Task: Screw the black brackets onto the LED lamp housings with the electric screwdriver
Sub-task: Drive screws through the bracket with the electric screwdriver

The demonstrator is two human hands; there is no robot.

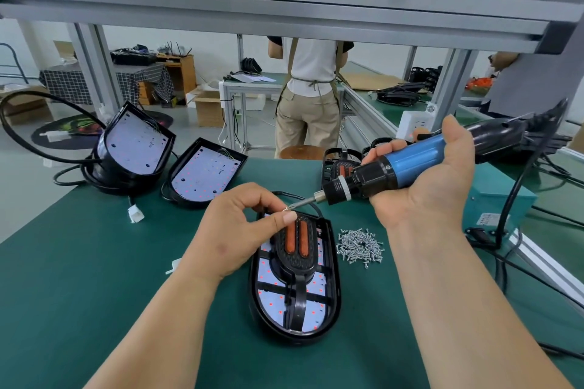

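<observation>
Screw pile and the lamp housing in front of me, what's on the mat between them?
Nothing. In the head view, just a narrow strip of bare green mat separates the screw pile from the lamp housing.

Housing (334, 278) far end hidden behind left hand (234, 230).

1. The left forearm (148, 322) enters from the lower left, bare, and slants up and rightward toward the middle.
2. The left hand (237, 230) shows its back to the camera, with its fingers curled. Thumb and forefinger pinch a small screw (286, 209).
3. The right forearm (458, 309) rises from the lower right, bare, with its inner side facing the camera.
4. The right hand (423, 180) is held palm toward the camera, higher than the left. Its fingers (384, 148) wrap over the electric screwdriver (410, 161), and the thumb sticks up behind it.
5. The two hands are near each other but apart.
</observation>
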